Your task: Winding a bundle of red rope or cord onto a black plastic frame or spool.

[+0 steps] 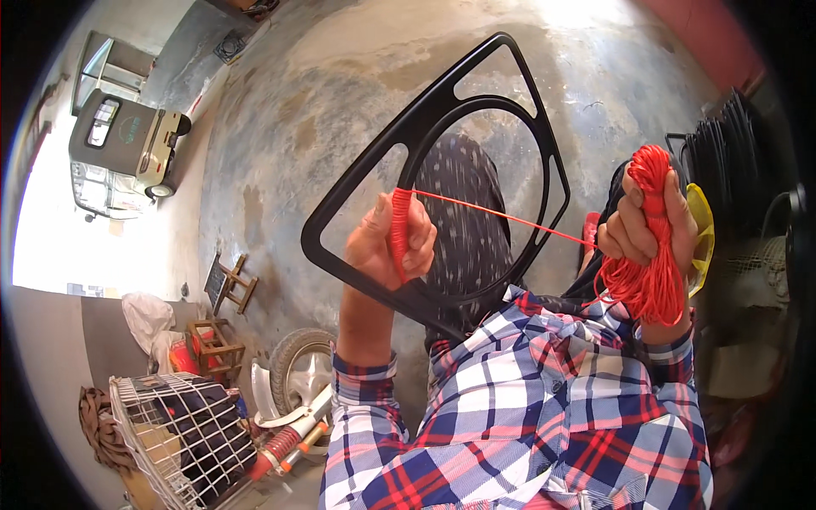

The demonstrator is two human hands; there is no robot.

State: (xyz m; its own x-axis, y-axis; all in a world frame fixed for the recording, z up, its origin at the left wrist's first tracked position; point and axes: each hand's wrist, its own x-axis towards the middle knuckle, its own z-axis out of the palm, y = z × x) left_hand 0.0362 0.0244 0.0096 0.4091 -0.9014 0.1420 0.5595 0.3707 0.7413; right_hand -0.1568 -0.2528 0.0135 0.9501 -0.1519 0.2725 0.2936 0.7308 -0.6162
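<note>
Red cord being wound onto a black frame.
The left hand [393,242] grips the black frame [442,174] where the wraps sit, pinning them; right of the frame, the right hand [643,225] clutches the red cord bundle [648,272], keeping the strand taut.

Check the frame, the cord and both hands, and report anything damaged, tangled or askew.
Nothing stands out. The red cord runs taut from the neat wrapping on the black frame under the left hand to the loose bundle in the right hand.
</note>
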